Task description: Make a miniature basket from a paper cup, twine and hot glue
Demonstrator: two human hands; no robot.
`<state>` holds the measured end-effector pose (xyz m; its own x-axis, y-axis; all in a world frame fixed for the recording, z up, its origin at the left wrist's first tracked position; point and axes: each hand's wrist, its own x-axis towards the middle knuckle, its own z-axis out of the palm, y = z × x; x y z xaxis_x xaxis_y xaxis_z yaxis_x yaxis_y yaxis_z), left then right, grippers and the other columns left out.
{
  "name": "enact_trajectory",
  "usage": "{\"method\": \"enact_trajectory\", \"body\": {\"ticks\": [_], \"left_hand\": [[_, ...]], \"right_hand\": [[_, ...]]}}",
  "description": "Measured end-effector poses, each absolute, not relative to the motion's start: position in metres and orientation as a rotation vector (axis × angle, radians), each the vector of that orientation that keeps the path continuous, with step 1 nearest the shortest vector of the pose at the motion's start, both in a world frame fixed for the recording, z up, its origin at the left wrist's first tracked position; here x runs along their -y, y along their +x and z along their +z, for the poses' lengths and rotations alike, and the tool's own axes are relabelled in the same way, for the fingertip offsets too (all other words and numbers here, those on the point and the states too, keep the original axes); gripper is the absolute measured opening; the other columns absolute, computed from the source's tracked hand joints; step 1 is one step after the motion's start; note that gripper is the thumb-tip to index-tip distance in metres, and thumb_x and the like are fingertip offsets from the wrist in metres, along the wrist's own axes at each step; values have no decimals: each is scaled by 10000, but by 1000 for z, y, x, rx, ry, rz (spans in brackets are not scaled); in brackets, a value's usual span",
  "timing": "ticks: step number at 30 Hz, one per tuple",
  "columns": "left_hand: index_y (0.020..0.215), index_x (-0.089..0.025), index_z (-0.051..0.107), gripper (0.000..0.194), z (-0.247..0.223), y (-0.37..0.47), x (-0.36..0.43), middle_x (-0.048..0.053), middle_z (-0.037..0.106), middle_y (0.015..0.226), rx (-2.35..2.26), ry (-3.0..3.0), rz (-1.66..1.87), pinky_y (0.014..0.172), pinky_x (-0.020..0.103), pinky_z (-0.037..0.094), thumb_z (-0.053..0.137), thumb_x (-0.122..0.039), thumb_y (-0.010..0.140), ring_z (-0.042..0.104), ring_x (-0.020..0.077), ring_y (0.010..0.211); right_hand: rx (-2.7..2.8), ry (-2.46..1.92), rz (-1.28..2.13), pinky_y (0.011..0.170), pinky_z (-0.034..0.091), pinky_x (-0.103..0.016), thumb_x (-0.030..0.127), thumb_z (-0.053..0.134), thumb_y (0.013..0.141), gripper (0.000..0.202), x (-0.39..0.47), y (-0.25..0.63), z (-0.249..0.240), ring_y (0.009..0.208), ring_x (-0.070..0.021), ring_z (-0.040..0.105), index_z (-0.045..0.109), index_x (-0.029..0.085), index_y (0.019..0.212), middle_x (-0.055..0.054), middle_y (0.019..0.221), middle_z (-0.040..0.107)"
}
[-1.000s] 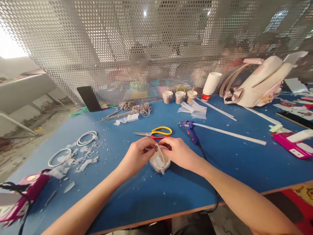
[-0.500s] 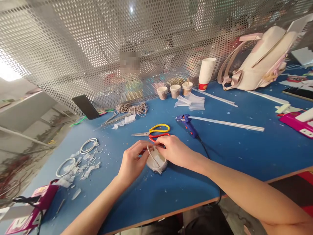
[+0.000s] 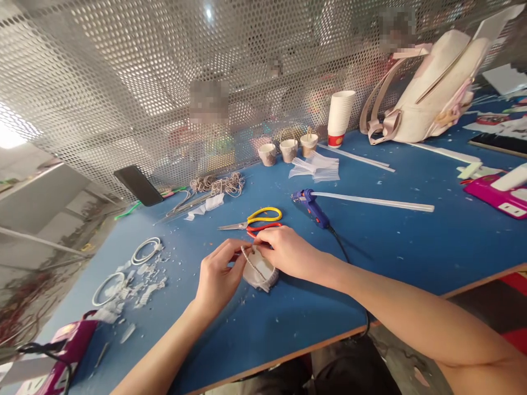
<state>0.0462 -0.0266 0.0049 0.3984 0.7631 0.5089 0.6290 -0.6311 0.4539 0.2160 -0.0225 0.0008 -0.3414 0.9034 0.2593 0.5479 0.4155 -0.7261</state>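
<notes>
Your left hand [image 3: 218, 274] and right hand [image 3: 288, 252] are sitting at the cup [image 3: 253, 278] below frame center, fingers bent near the twisted cord [image 3: 255, 267]. Can't tell if they're pinching it; I'd be pressing lightly, avoiding dents.

Left hand [image 3: 218, 274] and right hand [image 3: 288, 253] grip cup [image 3: 264, 282] near far rim, cord [image 3: 253, 264] across its mouth, scissors [image 3: 248, 224] and glue gun [image 3: 313, 209] beyond.

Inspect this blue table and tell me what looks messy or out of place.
The mess is left of the person's left hand: torn white scraps and fine crumbs lie strewn around white rings. It looks odd beside the three small cups, which stand in a neat row at the back.
</notes>
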Motion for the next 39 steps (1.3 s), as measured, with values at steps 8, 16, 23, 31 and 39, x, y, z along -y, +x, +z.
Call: {"method": "enact_trajectory", "body": {"ticks": [8,16,23,31,39], "left_hand": [[814,-192,637,146,4,45,28,-1,689,749,-1288,2447,1028,572,186,517,496,-167,847,617,99,623],[808,-186,637,147,4,46,28,6,698,769,-1319,2430,1019,591,191,510,498,-150,835,619,103,644],[812,-186,639,138,5,46,29,1,693,736,-1338,2443,1009,559,181,493,507,-162,844,610,97,612],[812,-190,638,131,8,47,32,-12,687,715,-1355,2491,1028,551,166,491,515,-161,848,606,86,588],[827,-198,632,133,10,48,33,4,705,740,-1365,2500,992,580,193,516,503,-189,855,649,109,620]], "right_hand": [[1909,-1276,607,697,473,-254,215,520,876,149,44,272,13,765,-147,647,665,178,879,-45,912,704],[1642,-1942,542,583,431,-274,389,636,754,295,12,334,-11,689,-186,618,565,175,944,-66,894,669],[1605,-1914,771,464,358,-243,267,555,778,99,-19,312,-14,413,-135,487,528,193,718,47,466,480],[1656,-1752,726,504,355,-250,353,492,823,201,13,311,-7,495,-144,474,533,204,696,36,509,478],[1985,-1246,850,428,313,-219,226,543,814,44,81,291,23,444,-106,440,513,237,844,53,584,553]]}}
